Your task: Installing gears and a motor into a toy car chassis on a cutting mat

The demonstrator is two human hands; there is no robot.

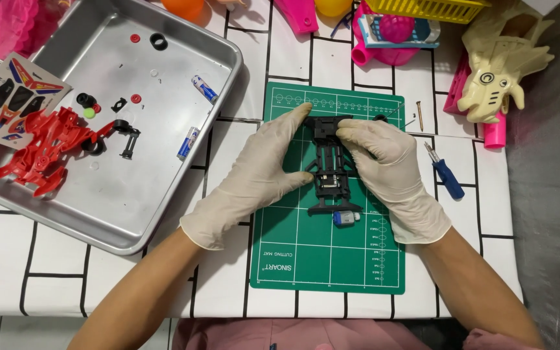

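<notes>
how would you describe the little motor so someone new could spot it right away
Find the green cutting mat in the middle of the table. Both gloved hands hold a black toy car frame on it, and the motor lies just below that frame's near end. It is the only small silver-and-blue cylinder on the mat.

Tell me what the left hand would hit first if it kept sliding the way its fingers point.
The left hand points up and to the right, fingers already on the black toy car chassis. That chassis is first in its path; the right hand grips the other side just beyond it.
</notes>
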